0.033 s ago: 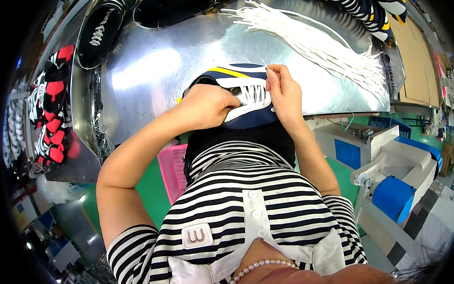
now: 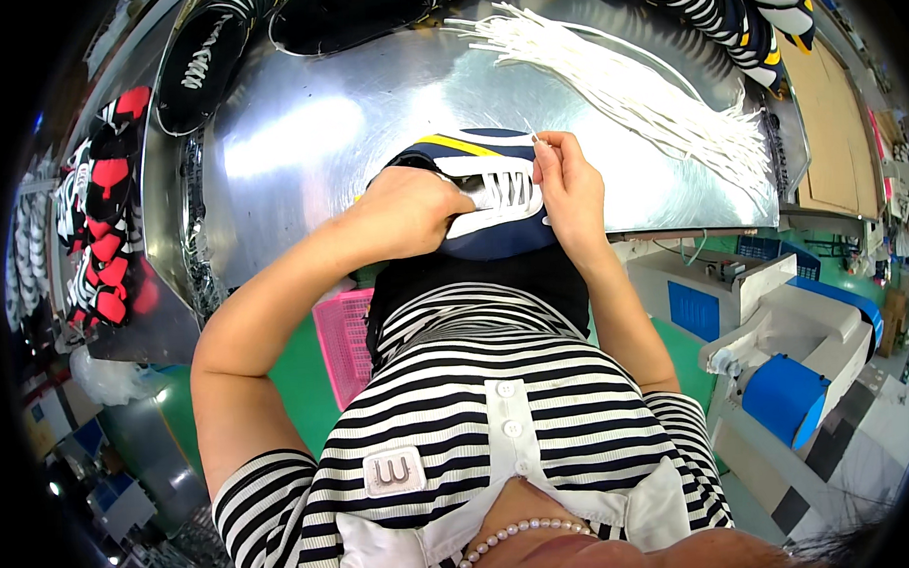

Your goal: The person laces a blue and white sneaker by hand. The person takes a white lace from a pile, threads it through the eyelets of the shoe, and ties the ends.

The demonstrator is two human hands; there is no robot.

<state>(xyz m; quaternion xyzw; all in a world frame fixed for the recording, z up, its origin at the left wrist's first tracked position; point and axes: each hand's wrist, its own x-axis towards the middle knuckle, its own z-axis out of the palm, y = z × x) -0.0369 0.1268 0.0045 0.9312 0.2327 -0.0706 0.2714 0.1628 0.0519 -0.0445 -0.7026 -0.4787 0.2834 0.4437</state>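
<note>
A navy sneaker [image 2: 495,245] with white lace panels and a yellow stripe lies at the table's near edge, against my body. White lacing [image 2: 512,189] crosses its front part in several rows. My left hand [image 2: 410,213] is closed over the shoe's opening, its fingertips tucked in at the edge of the lace panel and partly hidden. At the toe end, my right hand [image 2: 568,185] pinches a thin white lace end between thumb and forefinger, with the other fingers curled.
A bundle of loose white laces [image 2: 638,87] lies on the metal table [image 2: 301,199]. Dark shoes [image 2: 202,72] stand along its far edge, striped ones [image 2: 741,34] at far right. Red-and-black shoe pieces [image 2: 109,206] are at left. Below are a pink basket [image 2: 344,343] and a grey-blue machine [image 2: 793,372].
</note>
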